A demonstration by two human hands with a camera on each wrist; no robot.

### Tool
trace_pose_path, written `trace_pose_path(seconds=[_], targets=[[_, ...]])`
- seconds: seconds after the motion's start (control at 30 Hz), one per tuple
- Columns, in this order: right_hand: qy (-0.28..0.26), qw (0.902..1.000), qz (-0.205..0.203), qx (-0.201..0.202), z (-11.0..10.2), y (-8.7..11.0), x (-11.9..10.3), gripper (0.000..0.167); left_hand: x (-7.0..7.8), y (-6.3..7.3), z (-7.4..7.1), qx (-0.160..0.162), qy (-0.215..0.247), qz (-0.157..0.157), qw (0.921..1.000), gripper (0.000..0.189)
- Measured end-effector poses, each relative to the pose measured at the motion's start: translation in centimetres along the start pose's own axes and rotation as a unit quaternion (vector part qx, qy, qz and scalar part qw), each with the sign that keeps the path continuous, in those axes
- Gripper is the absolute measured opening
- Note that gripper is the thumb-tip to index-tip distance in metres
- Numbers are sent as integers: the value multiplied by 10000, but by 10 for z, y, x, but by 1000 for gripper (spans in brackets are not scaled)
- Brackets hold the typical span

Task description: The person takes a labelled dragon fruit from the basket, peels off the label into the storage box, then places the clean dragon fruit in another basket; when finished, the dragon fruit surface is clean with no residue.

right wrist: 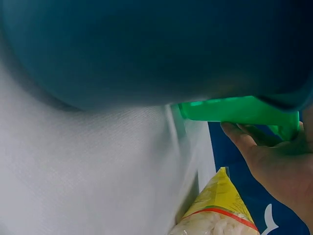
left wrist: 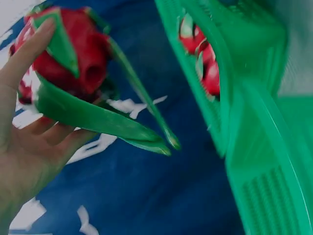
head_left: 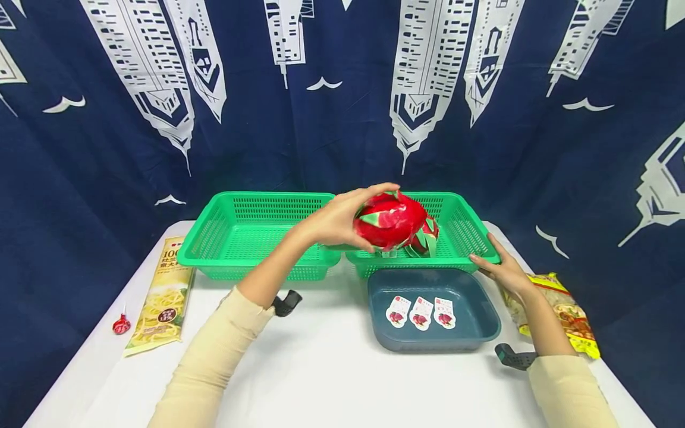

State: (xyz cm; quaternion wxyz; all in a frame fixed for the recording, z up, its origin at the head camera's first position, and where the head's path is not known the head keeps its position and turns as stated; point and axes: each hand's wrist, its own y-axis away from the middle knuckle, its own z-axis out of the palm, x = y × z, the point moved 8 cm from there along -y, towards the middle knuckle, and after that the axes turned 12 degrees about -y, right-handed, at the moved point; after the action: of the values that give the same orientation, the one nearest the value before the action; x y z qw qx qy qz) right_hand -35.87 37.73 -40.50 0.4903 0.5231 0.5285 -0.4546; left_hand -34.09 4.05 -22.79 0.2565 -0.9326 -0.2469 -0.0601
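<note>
My left hand (head_left: pixel 345 217) grips a red dragon fruit (head_left: pixel 393 220) with green scales, thumb and fingers spread round it, held up over the right green basket (head_left: pixel 455 205). Another dragon fruit (head_left: pixel 428 238) lies in that basket, partly hidden behind the held one. In the left wrist view, the held dragon fruit (left wrist: pixel 73 54) shows long green leaf tips, apart from the basket. My right hand (head_left: pixel 503 267) holds the right basket's near right corner, its thumb on the rim. Seen from the right wrist, the fingers curl at the basket's edge (right wrist: pixel 239 110).
A second green basket (head_left: pixel 257 238) stands at left. In front of the right one sits a dark blue tray (head_left: pixel 377 315) with three dragon-fruit cards (head_left: pixel 421 312). A noodle packet (head_left: pixel 163 297) and red lollipop (head_left: pixel 121 324) lie left; a yellow food bag (head_left: pixel 567 309) lies right.
</note>
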Motion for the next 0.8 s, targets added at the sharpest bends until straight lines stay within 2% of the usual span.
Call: trace_pose_path(seconds=[0.1,0.17,0.3,0.43,0.57,0.67,0.8], targets=[[-30,10000,-21,52,-2,2,1,91,-8,-38,20,187,46,-55,9998,106],[20,9999,-21,97,-2,2,2,91,-15,-57,39,149,105,-134,9997,107],[161,9997,-53,176,1,-2,5,92,-30,-78,80,-384,243,-364,9983,107],[79,9996,-149,209,4,-8,7,90,-43,-84,115,-1165,455,-655,9900,107],[104,9993,-212,274,2,-8,8,89,-51,-83,140,-1850,608,-855,9771,106],[160,9990,-231,340,-1,-5,6,89,-54,-82,151,-2159,843,-978,9678,105],[185,9986,-270,409,-6,0,4,87,-57,-78,162,-2376,1111,-1157,9580,105]])
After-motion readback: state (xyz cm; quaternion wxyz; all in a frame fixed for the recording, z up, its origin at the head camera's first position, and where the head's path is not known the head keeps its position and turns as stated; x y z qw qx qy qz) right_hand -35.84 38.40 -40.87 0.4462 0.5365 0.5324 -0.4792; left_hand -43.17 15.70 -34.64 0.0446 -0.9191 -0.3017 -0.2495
